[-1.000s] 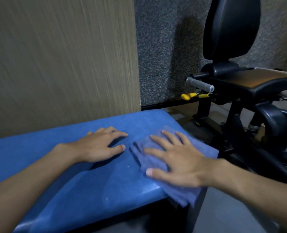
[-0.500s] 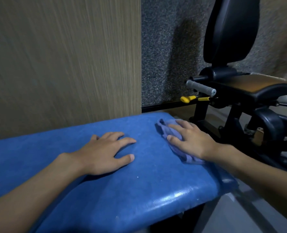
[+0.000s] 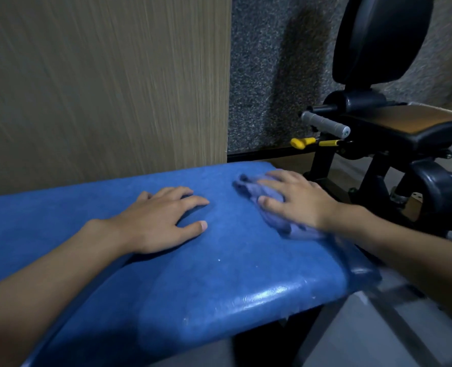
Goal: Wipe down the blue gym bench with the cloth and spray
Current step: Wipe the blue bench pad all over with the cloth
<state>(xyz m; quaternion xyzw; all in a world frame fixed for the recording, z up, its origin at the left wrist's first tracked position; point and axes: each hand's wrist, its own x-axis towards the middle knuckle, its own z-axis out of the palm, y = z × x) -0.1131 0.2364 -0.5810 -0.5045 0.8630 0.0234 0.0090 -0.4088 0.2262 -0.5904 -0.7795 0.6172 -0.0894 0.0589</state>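
Cloth (image 3: 275,205) slid toward bench (image 3: 219,274) corner — right hand (image 3: 299,200) flat on it

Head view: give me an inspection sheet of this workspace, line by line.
Surface: blue bench, padded, glossy sheen at the near edge, a few pale specks.
Job's things: cloth bunched on the bench near its far right end; spray not in view.
Clutter: nothing seen on the bench.
Hands: right hand pressed flat on the cloth; left hand flat on the bare bench, holding nothing.
Cables: nothing seen.
Surroundings: wood-grain panel behind the bench, speckled grey wall, black gym machine to the right with a grey grip and yellow levers.
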